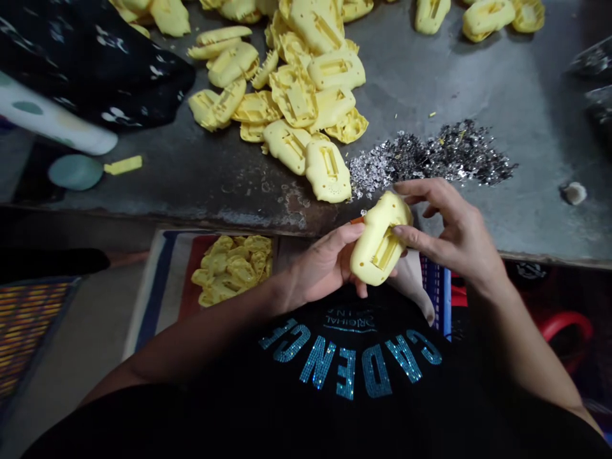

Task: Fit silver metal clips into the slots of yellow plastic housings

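A yellow plastic housing (371, 255) with a rectangular slot in its face is held in front of my chest, just off the table's front edge. My left hand (329, 261) grips it from the left and below, with the thumb on its side. My right hand (444, 233) has its thumb pressed at the slot and its fingers around the far right end, partly hidden. Just beyond lie a heap of small shiny metal pieces (440, 156) and another yellow housing (329, 171), slot side up.
Many more yellow housings (294, 95) are piled on the grey metal table (229, 182). A striped sack (165, 274) below the edge holds yellow parts (234, 268). At left are a dark patterned cloth (95, 57) and a grey-green oval object (75, 172). A blue basket (444, 299) sits beneath.
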The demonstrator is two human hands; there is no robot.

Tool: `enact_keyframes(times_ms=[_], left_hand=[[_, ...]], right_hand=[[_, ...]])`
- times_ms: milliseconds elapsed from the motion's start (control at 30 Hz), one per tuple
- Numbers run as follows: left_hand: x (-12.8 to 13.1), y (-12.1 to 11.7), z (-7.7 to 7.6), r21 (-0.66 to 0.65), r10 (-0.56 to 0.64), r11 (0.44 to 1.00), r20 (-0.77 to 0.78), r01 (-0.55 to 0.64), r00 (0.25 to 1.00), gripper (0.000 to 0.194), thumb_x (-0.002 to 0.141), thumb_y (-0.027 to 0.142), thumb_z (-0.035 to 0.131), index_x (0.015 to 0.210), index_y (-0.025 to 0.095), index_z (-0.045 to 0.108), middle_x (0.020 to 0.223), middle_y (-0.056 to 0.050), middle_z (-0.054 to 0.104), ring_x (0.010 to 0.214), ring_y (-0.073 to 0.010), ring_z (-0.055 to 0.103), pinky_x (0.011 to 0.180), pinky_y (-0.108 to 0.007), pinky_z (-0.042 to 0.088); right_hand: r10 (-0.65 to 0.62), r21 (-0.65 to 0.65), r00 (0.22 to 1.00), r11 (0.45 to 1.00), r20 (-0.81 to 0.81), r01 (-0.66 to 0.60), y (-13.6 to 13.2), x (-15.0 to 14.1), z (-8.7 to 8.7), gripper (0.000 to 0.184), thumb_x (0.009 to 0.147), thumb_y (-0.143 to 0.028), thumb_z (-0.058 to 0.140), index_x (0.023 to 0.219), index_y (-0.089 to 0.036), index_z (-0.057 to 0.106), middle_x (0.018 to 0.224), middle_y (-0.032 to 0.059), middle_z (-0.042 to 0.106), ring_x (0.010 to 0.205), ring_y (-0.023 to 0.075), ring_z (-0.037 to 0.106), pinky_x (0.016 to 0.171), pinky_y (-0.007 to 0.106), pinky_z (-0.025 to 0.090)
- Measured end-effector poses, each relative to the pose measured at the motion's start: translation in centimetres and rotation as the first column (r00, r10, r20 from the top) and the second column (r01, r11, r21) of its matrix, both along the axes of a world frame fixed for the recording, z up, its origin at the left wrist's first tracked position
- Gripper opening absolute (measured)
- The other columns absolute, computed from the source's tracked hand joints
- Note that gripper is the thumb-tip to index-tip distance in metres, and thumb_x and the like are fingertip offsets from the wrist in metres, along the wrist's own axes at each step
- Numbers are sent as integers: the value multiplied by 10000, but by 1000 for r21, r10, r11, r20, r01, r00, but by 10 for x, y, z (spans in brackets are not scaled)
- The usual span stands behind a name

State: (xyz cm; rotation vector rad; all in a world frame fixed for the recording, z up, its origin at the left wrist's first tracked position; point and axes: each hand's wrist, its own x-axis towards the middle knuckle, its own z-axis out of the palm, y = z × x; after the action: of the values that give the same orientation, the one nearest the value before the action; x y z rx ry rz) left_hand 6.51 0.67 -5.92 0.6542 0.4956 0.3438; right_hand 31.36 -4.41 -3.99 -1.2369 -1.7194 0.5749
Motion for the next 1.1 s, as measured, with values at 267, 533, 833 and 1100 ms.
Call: enact_keyframes(times_ms=[267,533,833,1100], left_hand=[[25,53,25,193,-64,977,-138,90,988,746,967,646,831,1492,138,677,1133,-177,875,861,-301,880,466,-242,616],[36,110,75,811,261,586,-187,-1,947,683,817,316,994,1443,165,768,1220,-86,852,934,-162,795,682,-165,615],[28,108,88,924,383,381,-145,-12,912,654,883,357,958,1494,215,773,1350,-29,842,1022,-157,767,825,-206,640],[6,40,39,133,-23,991,-93,35,995,722,1006,598,777,1545,129,670,1102,-163,876,799,-284,862,430,-237,583]], right_hand=[[179,-54,977,983,114,-174,69,43,12,528,910,-516,924,1328,-230,774,1271,89,831,1001,246,760,931,451,674],[-131,337,911,942,391,-9,123,46,23,529,937,-597,915,1346,-341,700,1442,90,771,1310,306,703,1150,552,621],[-194,489,946,871,260,44,136,32,20,558,921,-633,897,1364,-363,691,1406,104,758,1341,382,712,1197,672,559],[43,41,997,998,68,-46,45,3,17,458,1013,-540,825,1402,-307,761,1215,81,776,1071,285,738,896,465,668]])
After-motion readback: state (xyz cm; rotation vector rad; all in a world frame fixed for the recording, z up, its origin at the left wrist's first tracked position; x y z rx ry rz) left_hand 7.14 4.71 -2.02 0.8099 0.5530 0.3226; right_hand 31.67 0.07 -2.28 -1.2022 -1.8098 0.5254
